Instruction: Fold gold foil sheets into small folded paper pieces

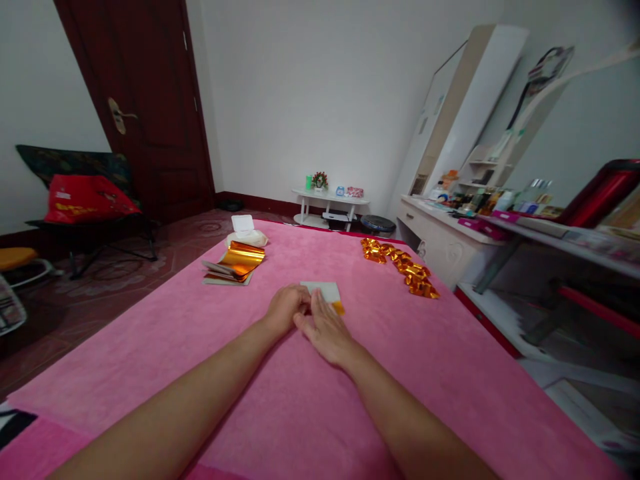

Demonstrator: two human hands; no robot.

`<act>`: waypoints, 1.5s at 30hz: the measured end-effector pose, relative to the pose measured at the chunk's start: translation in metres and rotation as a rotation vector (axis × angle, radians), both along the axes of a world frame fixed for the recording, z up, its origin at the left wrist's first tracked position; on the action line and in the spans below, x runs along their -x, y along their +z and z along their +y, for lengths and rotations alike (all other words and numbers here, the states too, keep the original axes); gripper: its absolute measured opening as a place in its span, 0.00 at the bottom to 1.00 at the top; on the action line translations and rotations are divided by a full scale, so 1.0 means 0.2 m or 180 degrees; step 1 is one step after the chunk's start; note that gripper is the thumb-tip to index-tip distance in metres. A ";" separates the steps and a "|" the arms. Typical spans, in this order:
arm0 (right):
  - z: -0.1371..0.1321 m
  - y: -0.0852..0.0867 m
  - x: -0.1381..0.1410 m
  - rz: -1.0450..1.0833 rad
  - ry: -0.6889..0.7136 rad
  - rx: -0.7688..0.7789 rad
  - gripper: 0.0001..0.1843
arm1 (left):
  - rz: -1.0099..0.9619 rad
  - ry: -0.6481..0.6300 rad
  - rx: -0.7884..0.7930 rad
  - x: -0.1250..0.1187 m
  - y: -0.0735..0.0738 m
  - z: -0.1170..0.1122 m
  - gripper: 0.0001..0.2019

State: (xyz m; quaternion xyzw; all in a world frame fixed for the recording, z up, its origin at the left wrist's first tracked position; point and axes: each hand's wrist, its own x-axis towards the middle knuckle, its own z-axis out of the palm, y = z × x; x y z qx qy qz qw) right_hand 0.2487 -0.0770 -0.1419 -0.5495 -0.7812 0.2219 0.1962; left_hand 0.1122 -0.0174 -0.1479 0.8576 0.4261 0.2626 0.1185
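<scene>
A sheet of foil paper lies on the pink cloth in front of me, pale backing up, with a gold strip showing at its right edge. My left hand is at the sheet's left edge with its fingers curled in, closed on the paper; the fingertips are partly hidden. Across the near part of the sheet, my right hand lies flat with fingers stretched forward, the two hands touching or nearly so. Farther left sits a stack of gold foil paper. Several folded gold foil pieces lie in a row at right.
Behind the foil stack stands a white pack with a raised lid. The pink cloth covers the table. A dressing table with bottles is at right, a folding chair with a red bag at left, and a low white stand beyond.
</scene>
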 end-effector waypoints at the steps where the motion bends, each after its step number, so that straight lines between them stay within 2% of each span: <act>1: -0.01 0.00 -0.06 -0.0257 0.0018 -0.0019 0.47 | 0.0026 0.0018 -0.0016 0.00 0.00 0.00 0.09; 4: -0.03 0.00 -0.20 -0.0803 -0.0066 -0.0188 0.47 | 0.0135 0.0114 -0.0104 0.00 0.01 -0.01 0.10; 7: -0.05 0.01 -0.26 -0.1040 -0.0066 -0.0238 0.44 | 0.0347 0.0334 -0.0147 -0.04 0.08 -0.05 0.10; 10: -0.06 0.01 -0.26 -0.1051 -0.0058 -0.0401 0.41 | 0.0442 0.0493 -0.0190 -0.18 0.18 -0.12 0.12; 12: -0.05 -0.02 -0.25 -0.0985 -0.0039 -0.0574 0.36 | 0.0341 0.0292 -0.0210 -0.31 0.22 -0.17 0.18; 13: -0.05 -0.04 -0.25 -0.0948 -0.0047 -0.0652 0.34 | 0.0119 0.0008 -0.0092 -0.38 0.23 -0.18 0.26; 15: -0.03 -0.09 -0.27 -0.0882 -0.0156 -0.0755 0.34 | -0.0023 -0.0408 0.0550 -0.49 0.21 -0.19 0.35; 18: -0.01 -0.11 -0.28 -0.0817 -0.0185 -0.0833 0.35 | 0.0073 -0.0381 0.0732 -0.55 0.14 -0.15 0.39; 22: -0.03 -0.05 -0.25 -0.0945 0.0045 -0.0759 0.36 | 0.0301 -0.0256 0.0791 -0.46 0.07 -0.07 0.39; 26: -0.05 -0.01 -0.23 -0.1153 -0.0047 -0.0476 0.39 | 0.0808 -0.0066 0.0550 -0.29 0.02 -0.02 0.38; 32: -0.04 0.01 -0.26 -0.1206 -0.0058 -0.0072 0.45 | 0.1194 0.0429 0.0187 -0.09 -0.04 0.00 0.27; 34: -0.05 0.05 -0.22 -0.1122 -0.0083 0.0008 0.46 | 0.1145 0.0505 0.0104 -0.07 -0.05 0.00 0.26; 36: -0.07 0.08 -0.14 -0.0964 -0.0301 -0.0177 0.48 | 0.1127 0.0547 0.0058 -0.07 -0.05 0.00 0.26; 38: -0.08 0.10 -0.04 -0.0749 -0.0180 -0.0489 0.49 | 0.1195 0.0525 0.0163 -0.07 -0.04 0.00 0.27; 40: -0.07 0.09 0.02 -0.0528 -0.0039 -0.0380 0.50 | 0.1256 0.0487 0.0296 -0.07 -0.03 0.00 0.28; 42: -0.06 0.06 0.01 -0.0461 0.0032 -0.0237 0.50 | 0.1225 0.0474 0.0281 -0.07 -0.03 0.00 0.27; 45: -0.02 0.01 -0.12 -0.0746 -0.0046 -0.0172 0.47 | 0.1013 0.0553 0.0124 -0.06 -0.05 0.01 0.25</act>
